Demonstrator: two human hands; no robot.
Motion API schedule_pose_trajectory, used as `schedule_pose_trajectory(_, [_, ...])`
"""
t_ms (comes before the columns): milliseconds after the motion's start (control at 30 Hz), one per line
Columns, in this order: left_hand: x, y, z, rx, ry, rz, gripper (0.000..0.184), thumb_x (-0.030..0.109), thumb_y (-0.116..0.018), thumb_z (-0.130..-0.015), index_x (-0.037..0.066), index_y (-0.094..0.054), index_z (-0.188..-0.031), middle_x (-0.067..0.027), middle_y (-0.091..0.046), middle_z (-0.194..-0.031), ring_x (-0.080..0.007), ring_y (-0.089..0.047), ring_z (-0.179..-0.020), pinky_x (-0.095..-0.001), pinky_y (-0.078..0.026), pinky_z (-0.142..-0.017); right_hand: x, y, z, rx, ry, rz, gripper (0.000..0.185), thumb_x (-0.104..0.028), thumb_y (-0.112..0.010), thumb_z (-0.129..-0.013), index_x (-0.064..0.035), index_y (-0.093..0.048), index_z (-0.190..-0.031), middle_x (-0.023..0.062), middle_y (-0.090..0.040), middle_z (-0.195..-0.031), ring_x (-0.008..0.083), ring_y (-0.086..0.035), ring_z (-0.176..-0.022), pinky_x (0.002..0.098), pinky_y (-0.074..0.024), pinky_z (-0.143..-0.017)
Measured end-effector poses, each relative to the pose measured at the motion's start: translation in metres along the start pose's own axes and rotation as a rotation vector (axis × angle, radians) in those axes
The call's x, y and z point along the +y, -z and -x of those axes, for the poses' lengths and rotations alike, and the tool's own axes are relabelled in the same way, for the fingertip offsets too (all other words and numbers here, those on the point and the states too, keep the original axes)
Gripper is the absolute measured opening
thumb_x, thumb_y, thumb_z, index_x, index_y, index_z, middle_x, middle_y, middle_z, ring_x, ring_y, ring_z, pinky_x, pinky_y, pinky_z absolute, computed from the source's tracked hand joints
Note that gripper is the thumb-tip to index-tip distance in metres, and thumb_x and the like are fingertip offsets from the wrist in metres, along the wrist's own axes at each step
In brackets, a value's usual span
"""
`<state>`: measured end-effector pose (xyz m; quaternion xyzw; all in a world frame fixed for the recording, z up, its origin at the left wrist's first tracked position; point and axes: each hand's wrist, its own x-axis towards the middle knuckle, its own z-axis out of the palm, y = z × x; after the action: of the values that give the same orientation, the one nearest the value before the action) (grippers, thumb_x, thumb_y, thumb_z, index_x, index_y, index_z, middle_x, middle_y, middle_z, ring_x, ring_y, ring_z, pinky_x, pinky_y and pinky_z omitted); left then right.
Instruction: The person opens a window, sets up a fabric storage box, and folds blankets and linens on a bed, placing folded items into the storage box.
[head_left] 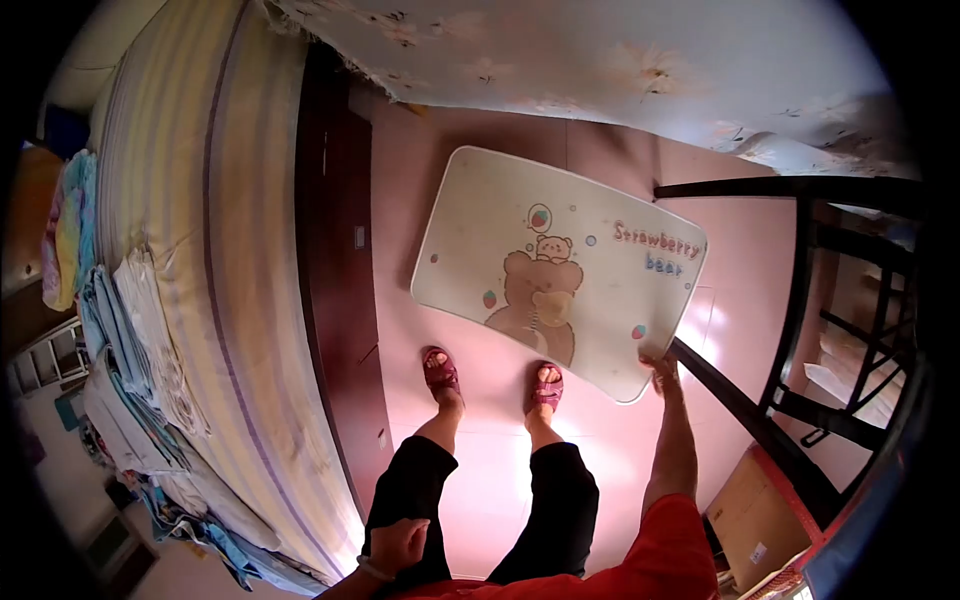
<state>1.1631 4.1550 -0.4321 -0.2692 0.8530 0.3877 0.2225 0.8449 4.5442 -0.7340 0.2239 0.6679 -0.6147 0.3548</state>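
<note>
A cream lap table (470, 220) with rounded corners, a printed bear, strawberries and the words "Strawberry bear" is over the pink floor in front of my feet. My right hand (660, 372) grips its near right edge, thumb on top and the other fingers hidden at the rim. The table lies at a slant; whether it rests on legs cannot be seen. My left hand (398, 545) is curled closed by my left thigh, with nothing visible in it and a pale bracelet on the wrist.
On the left is a bed with a striped sheet (262, 300) over a dark wooden side (340, 250), with folded clothes (130, 350). Floral fabric (600, 60) hangs at the top. A black metal frame (790, 290) and a cardboard box (755, 520) stand on the right.
</note>
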Motion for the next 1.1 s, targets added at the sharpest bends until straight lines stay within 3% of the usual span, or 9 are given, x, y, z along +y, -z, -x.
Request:
schedule_pose_trajectory(267, [-0.01, 0.006, -0.013, -0.077, 0.007, -0.107, 0.005, 0.014, -0.058, -0.072, 0.012, -0.063, -0.074, -0.0076, -0.055, -0.056, -0.0253, -0.054, -0.049, -0.0351, -0.042, -0.042, 0.066, -0.003, -0.066, 0.045, -0.077, 0.336, 0.038, -0.007, -0.07, -0.064, -0.0031, -0.054, -0.098, 0.0029, -0.057, -0.086, 0.0148, -0.054, -0.077, 0.0265, -0.0451, -0.068])
schedule_pose_trajectory(500, [0.001, 0.013, -0.023, -0.071, -0.099, -0.066, 0.011, 0.011, -0.059, -0.073, 0.01, -0.059, -0.084, -0.0076, -0.053, -0.061, -0.025, -0.053, -0.05, -0.0343, -0.042, -0.043, 0.089, -0.045, -0.112, 0.345, 0.062, 0.349, 0.046, -0.007, -0.065, -0.064, 0.0017, -0.049, -0.106, 0.0095, -0.057, -0.097, 0.0198, -0.053, -0.09, 0.0291, -0.0422, -0.077])
schedule_pose_trajectory(600, [0.007, 0.019, -0.028, -0.048, -0.139, -0.09, 0.01, 0.009, -0.059, -0.073, 0.011, -0.059, -0.083, -0.0059, -0.051, -0.058, -0.0236, -0.05, -0.046, -0.034, -0.041, -0.041, 0.102, -0.048, -0.116, 0.412, 0.146, -0.055, 0.053, -0.004, -0.059, -0.066, 0.0048, -0.041, -0.115, 0.0115, -0.056, -0.096, 0.0222, -0.054, -0.089, 0.03, -0.0431, -0.078])
schedule_pose_trajectory(667, [0.004, 0.019, -0.02, -0.074, -0.123, -0.088, 0.007, 0.012, -0.058, -0.075, 0.01, -0.06, -0.082, -0.0073, -0.051, -0.056, -0.0236, -0.05, -0.044, -0.0347, -0.039, -0.039, 0.084, -0.058, -0.102, 0.518, 0.495, -0.049, 0.047, -0.013, -0.058, -0.07, 0.0059, -0.045, -0.112, 0.0096, -0.055, -0.089, 0.0165, -0.054, -0.082, 0.0271, -0.046, -0.069])
schedule_pose_trajectory(833, [-0.015, 0.013, 0.006, -0.073, -0.056, 0.013, 0.006, 0.013, -0.057, -0.075, 0.01, -0.06, -0.079, -0.0093, -0.057, -0.061, -0.0267, -0.054, -0.049, -0.0351, -0.043, -0.043, 0.064, -0.11, -0.011, 0.176, 0.112, 0.12, 0.012, -0.016, -0.052, -0.078, -0.0049, -0.057, -0.077, 0.002, -0.051, -0.064, 0.0114, -0.049, -0.058, 0.0249, -0.0422, -0.05])
schedule_pose_trajectory(900, [-0.019, 0.007, 0.016, -0.02, -0.075, 0.034, 0.005, 0.012, -0.057, -0.074, 0.011, -0.059, -0.078, -0.0084, -0.059, -0.066, -0.0271, -0.057, -0.054, -0.0348, -0.046, -0.047, 0.074, -0.13, 0.042, 0.102, 0.396, 0.71, 0.015, -0.012, -0.053, -0.075, -0.0029, -0.059, -0.085, 0.0101, -0.061, -0.075, 0.0191, -0.059, -0.064, 0.0313, -0.0468, -0.053])
schedule_pose_trajectory(967, [-0.024, 0.0, 0.027, -0.004, -0.1, 0.03, 0.007, 0.012, -0.057, -0.074, 0.012, -0.058, -0.08, -0.0075, -0.061, -0.072, -0.0269, -0.059, -0.06, -0.0341, -0.047, -0.05, 0.06, -0.161, 0.106, -0.137, 0.355, 0.892, 0.013, -0.013, -0.051, -0.075, -0.0044, -0.059, -0.081, 0.0109, -0.061, -0.076, 0.0259, -0.059, -0.071, 0.0341, -0.0457, -0.061])
schedule_pose_trajectory(1000, [-0.021, 0.001, 0.028, -0.032, -0.095, -0.003, 0.004, 0.011, -0.056, -0.074, 0.011, -0.055, -0.078, -0.0079, -0.06, -0.07, -0.0283, -0.058, -0.06, -0.0366, -0.047, -0.052, 0.057, -0.181, 0.131, -0.25, 0.141, 1.338, 0.011, -0.01, -0.05, -0.072, -0.0065, -0.059, -0.079, 0.0095, -0.061, -0.082, 0.024, -0.059, -0.074, 0.034, -0.0463, -0.063])
schedule_pose_trajectory(1100, [-0.008, 0.002, 0.026, -0.233, 0.034, -0.091, 0.004, 0.01, -0.052, -0.075, 0.009, -0.05, -0.072, -0.0099, -0.055, -0.064, -0.0303, -0.056, -0.06, -0.039, -0.044, -0.053, 0.027, -0.193, 0.214, -0.514, 0.776, 1.329, 0.012, -0.011, -0.052, -0.073, -0.0065, -0.059, -0.081, 0.0087, -0.061, -0.084, 0.0216, -0.059, -0.073, 0.0323, -0.0465, -0.064])
